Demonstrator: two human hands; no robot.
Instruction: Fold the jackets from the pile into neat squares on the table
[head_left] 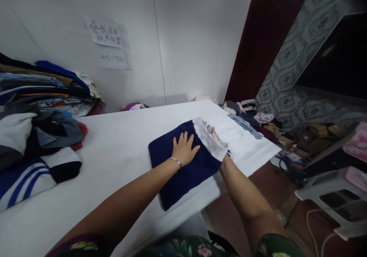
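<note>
Navy garment: the dark blue folded piece [183, 176] lies at the centre of the frame, on the white surface [114, 153], with its white band [208, 138] toward the right.
Weight and feel: probably light and soft, with more bulk where the layers stack; it should bend easily and nothing about it looks fragile.
Slip: the cloth seems likely to slide on the smooth surface, and its layers could shift over each other unless pressed.
Where to hold: the white band looks thickest and easiest to pinch; the lower fold edge near the bottom centre would likely suit a second hold, with a flat palm steadying the middle.
Left grip: the bare hand [184, 150] rests palm down on the navy cloth, fingers spread apart and extended, pressing rather than clamping; a bracelet [175, 160] circles the wrist.
Right grip: this hand [226, 163] reaches in at the white band, right of centre; cloth hides most of the fingers, so whether they are closed on it I cannot tell.
Nearby: a denim strip [245, 126] lies at the right; clothes [43, 88] are piled at the left.
</note>
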